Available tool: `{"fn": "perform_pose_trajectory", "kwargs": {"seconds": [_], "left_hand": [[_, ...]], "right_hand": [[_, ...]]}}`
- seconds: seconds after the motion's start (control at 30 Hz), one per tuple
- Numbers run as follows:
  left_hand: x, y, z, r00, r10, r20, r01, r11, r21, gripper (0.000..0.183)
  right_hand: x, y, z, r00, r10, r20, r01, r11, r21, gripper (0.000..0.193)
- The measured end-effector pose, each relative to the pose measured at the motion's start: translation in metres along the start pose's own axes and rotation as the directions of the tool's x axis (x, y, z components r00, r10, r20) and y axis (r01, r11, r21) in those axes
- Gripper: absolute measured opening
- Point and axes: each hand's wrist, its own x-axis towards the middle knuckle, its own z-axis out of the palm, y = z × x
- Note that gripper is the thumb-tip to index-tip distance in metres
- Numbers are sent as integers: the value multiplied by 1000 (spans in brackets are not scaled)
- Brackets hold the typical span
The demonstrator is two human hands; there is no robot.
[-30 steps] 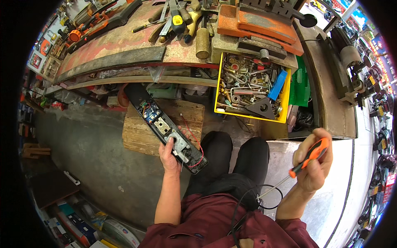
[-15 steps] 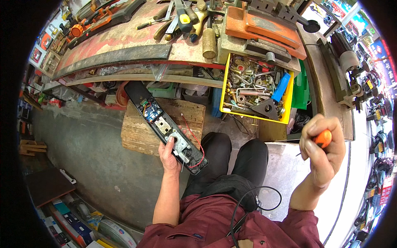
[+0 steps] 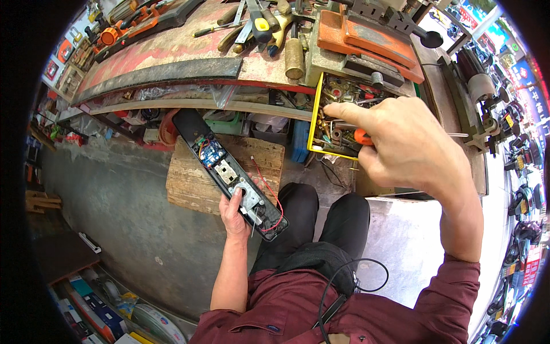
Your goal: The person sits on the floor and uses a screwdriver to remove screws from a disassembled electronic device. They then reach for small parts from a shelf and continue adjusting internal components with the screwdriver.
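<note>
My left hand (image 3: 234,213) is closed around the lower part of a long black door lock panel (image 3: 187,126), its thumb on a metal plate. The panel lies tilted over my thighs and a wooden stool, its open inner side up. In it sit a blue circuit board (image 3: 211,153), a pale square metal part (image 3: 226,171) and a loose red wire (image 3: 279,204). My right hand (image 3: 409,143) is over the yellow bin (image 3: 313,123), index finger stretched out. Its other fingers are curled around a screwdriver (image 3: 362,136) with an orange handle; a thin shaft shows beyond the hand.
Assorted metal hardware fills the yellow bin, partly hidden by my hand. Behind it stands a workbench (image 3: 166,49) with pliers, a hammer (image 3: 294,57) and an orange metal block (image 3: 366,40). The wooden stool (image 3: 189,183) is in front of my knees. A machine (image 3: 478,80) stands at the right.
My right hand has moved up and left from beside my knees to over the yellow bin, still with the screwdriver, and its index finger has stretched out. My left hand and the panel stay put.
</note>
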Motion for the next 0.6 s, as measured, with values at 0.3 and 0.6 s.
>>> {"fn": "perform_pose_trajectory", "kwargs": {"seconds": [0.3, 0.6], "left_hand": [[0, 3, 3, 1000, -18, 6, 18, 1000, -9, 47], [0, 4, 7, 1000, -19, -23, 18, 999, -33, 44]], "right_hand": [[-16, 13, 2, 995, 30, -100, -26, 999, 37, 61], [-22, 8, 0, 998, -13, -62, 24, 982, 189, 59]]}}
